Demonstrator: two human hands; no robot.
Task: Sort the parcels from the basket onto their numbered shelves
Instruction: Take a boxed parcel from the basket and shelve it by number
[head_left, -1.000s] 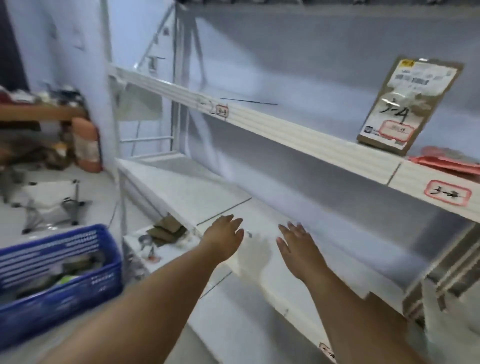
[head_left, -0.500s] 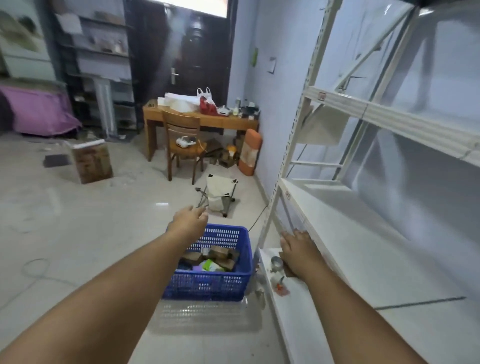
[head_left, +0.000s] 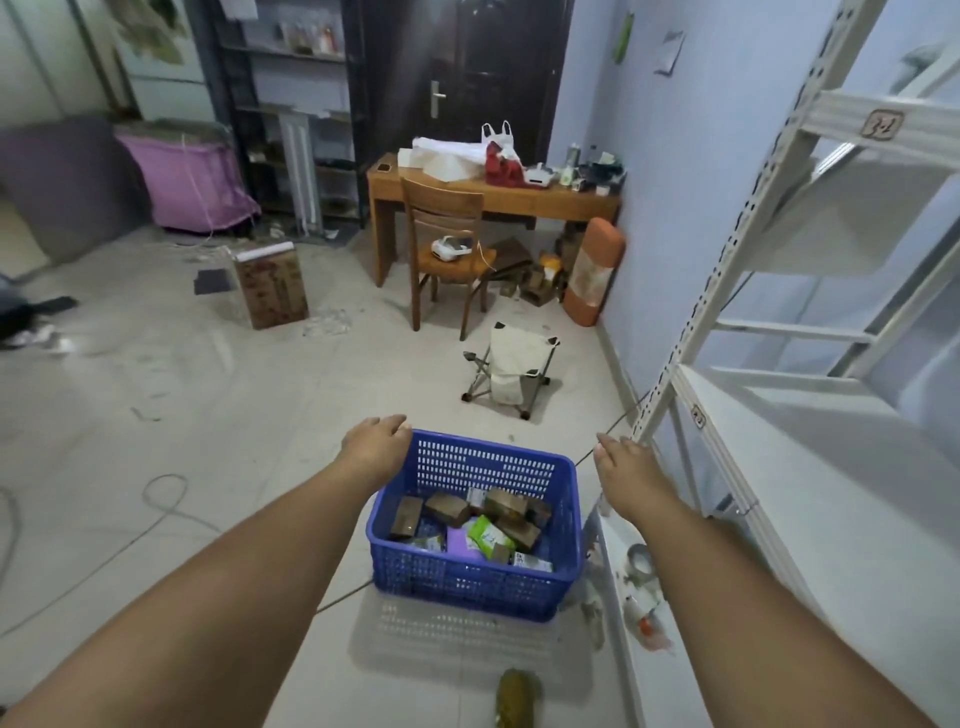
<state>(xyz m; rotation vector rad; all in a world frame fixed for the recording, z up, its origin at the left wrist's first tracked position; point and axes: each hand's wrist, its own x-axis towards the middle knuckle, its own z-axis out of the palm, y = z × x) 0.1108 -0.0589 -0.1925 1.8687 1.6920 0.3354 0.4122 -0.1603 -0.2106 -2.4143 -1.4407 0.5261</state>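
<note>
I see the basket (head_left: 563, 525) of parcels (head_left: 498, 527) on the floor beside the shelves (head_left: 810, 483). My left hand (head_left: 375, 441) and right hand (head_left: 626, 465) hover relaxed, holding nothing.

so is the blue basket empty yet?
No. The blue basket still holds several brown cardboard parcels, plus a green packet and a purple one.

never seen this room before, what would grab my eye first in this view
The bright blue basket sits on the floor in the centre, holding brown boxes and a green packet. The left hand and right hand reach out on either side of it, holding nothing. The white shelving rack rises on the right.
</note>
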